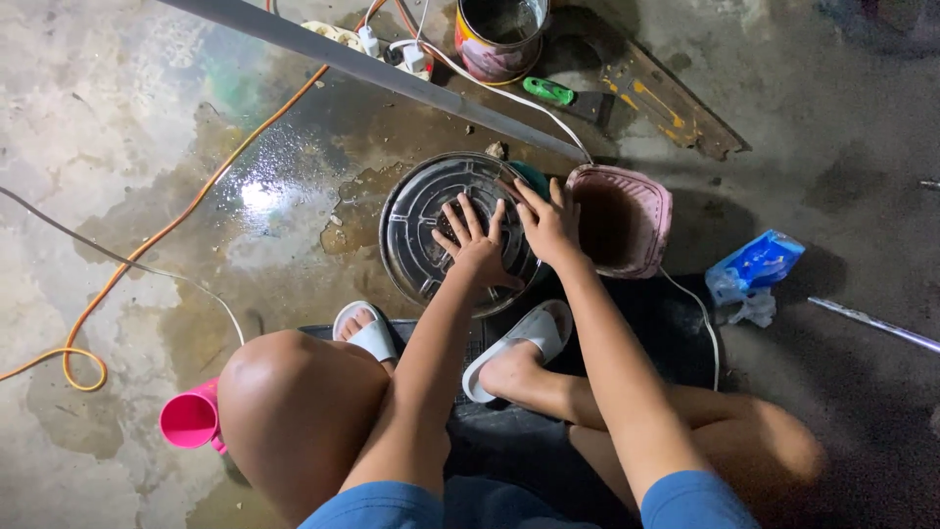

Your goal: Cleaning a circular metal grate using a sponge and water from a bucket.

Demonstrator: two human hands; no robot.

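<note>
Down near me, both my forearms reach forward over my bent knees and white sandals [519, 345]. Left hand [477, 250] lies flat, fingers spread wide, palm pressed on the round metal lid [411, 230]; its grip is fully open and closes on nothing. Right hand [550, 227] sits just beside it, fingers stretched out too, resting on the lid's right edge where it meets the pink bucket [636, 211]; open as well, holding nothing. That lid lies on the wet concrete floor [147, 127] just beyond my feet, ribbed side up, dark grime at its middle. Whatever teal thing sits behind it is mostly hidden by my fingers.

Near left, a pink cup [191, 418] lies on its side, partly behind my knee. To the right, a blue packet [756, 264] rests on the floor. Inside the pink bucket I see only a dark brownish hollow; contents unclear. Farther off stands a paint can [497, 39], cut off by the frame's top, its inside too dim to read.
</note>
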